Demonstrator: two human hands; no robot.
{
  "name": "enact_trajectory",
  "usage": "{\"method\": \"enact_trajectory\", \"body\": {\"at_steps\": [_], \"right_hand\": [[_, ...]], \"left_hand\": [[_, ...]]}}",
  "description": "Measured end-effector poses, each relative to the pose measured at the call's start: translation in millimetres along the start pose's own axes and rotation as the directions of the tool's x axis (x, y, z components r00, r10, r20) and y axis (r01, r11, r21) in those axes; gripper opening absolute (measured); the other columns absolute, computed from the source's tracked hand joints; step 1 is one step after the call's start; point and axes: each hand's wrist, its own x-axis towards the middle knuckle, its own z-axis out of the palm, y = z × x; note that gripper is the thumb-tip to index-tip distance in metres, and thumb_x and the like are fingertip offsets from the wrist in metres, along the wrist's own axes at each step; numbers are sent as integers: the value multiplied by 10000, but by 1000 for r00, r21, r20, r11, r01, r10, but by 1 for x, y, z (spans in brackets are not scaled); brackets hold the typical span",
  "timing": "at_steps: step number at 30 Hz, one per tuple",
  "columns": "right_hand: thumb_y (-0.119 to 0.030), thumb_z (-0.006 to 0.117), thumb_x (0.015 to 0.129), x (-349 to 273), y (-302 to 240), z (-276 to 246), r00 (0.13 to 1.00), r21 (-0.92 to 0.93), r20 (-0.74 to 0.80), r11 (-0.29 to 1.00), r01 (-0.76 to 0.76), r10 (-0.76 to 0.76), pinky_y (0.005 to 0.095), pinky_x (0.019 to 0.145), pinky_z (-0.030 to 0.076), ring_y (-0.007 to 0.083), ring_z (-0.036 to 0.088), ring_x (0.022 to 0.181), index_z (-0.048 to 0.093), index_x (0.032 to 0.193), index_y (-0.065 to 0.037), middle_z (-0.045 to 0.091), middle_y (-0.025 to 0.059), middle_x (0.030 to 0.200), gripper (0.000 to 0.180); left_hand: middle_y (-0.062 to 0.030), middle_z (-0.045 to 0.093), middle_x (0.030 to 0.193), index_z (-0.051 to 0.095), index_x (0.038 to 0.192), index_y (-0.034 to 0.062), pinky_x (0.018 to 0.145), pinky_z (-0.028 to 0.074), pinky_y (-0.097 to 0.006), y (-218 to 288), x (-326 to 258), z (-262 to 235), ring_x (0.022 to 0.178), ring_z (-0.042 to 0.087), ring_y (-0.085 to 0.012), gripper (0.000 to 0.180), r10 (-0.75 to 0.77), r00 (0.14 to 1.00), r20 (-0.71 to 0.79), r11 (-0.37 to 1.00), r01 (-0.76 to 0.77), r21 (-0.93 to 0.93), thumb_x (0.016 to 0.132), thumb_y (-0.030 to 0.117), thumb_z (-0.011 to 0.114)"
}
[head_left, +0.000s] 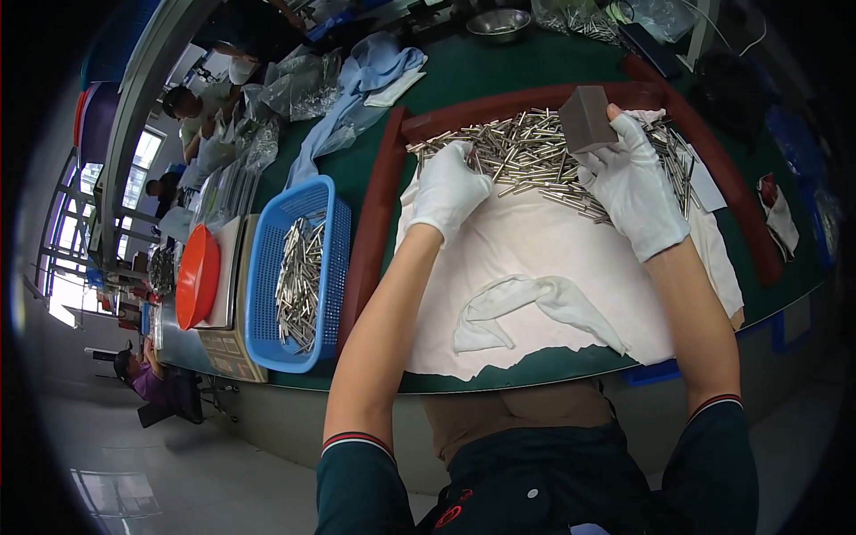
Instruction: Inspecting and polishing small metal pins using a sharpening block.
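Note:
My right hand (631, 183), in a white glove with the thumb tip bare, grips a grey-brown rectangular block (586, 121) and holds it tilted above the heap. Below and around it lie many loose shiny metal pins (526, 152), heaped along the far side of a pale pink cloth (553, 245). At the heap's left end is my left hand (450, 189), also gloved, its fingers curled closed among the pins. Whatever those fingers hold is hidden by the glove. A crumpled white cloth strip (539, 301) rests on the near part of the pink cloth.
Dark red bars (374, 241) frame the pink cloth at left, back and right. Left of them stands a blue plastic basket (325, 308) of pins, beside a scale with a red bowl (198, 276). A metal bowl (497, 25) sits at the back. Other people work at far left.

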Motion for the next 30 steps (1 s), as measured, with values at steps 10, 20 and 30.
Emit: {"method": "enact_trajectory", "body": {"at_steps": [10, 20, 30], "right_hand": [[-428, 697, 860, -15, 9, 10, 989, -351, 91, 925, 143, -118, 244, 886, 390, 123, 528, 1058, 543, 1299, -93, 578, 32, 1150, 572], [-200, 820, 604, -24, 35, 25, 541, -662, 730, -234, 712, -419, 397, 903, 455, 301, 507, 1081, 486, 1325, -64, 513, 128, 1207, 806], [-203, 826, 596, -29, 36, 31, 615, -670, 740, -229, 706, -271, 389, 850, 476, 294, 510, 1054, 477, 1340, -54, 513, 130, 1217, 835]], "left_hand": [[-74, 618, 824, 373, 1409, -41, 677, 483, -232, 8, -77, -28, 692, 618, -142, 678, 146, 968, 205, 389, 135, -911, 802, 78, 653], [-108, 633, 976, 310, 1458, 6, 810, 502, -269, -4, -93, -18, 842, 665, -182, 795, 174, 932, 319, 220, 279, -935, 787, 53, 734], [-97, 622, 921, 294, 1460, -37, 814, 533, -266, -11, -98, -20, 848, 659, -149, 700, 108, 947, 301, 367, 243, -898, 843, -17, 623]]}}
